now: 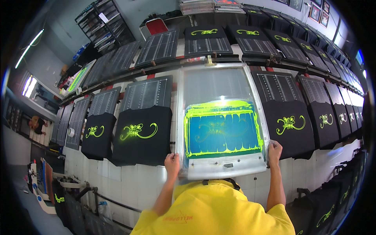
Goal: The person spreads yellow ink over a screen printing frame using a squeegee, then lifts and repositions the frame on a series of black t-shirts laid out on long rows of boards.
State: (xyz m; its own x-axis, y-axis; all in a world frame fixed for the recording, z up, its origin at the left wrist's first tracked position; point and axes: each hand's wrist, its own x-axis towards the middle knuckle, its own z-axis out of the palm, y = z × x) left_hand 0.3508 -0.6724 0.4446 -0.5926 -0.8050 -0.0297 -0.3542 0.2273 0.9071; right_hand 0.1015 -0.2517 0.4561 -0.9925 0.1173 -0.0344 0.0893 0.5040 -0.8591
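Now the silver-framed printing screen (221,121) sits squarely between the two hands, stretching forward from them, its far edge up by a brass-coloured clamp (210,60), black shirts (143,149) to either side. The left hand (172,163) is curled in, pinching the frame by its near-left corner, while the right hand (275,149) bunches its fingers around the right edge, short of the near-right corner, blue stencil (225,137) mostly ahead of both.

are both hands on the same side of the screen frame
No, the left hand is at the left edge of the screen frame and the right hand is at its right edge.
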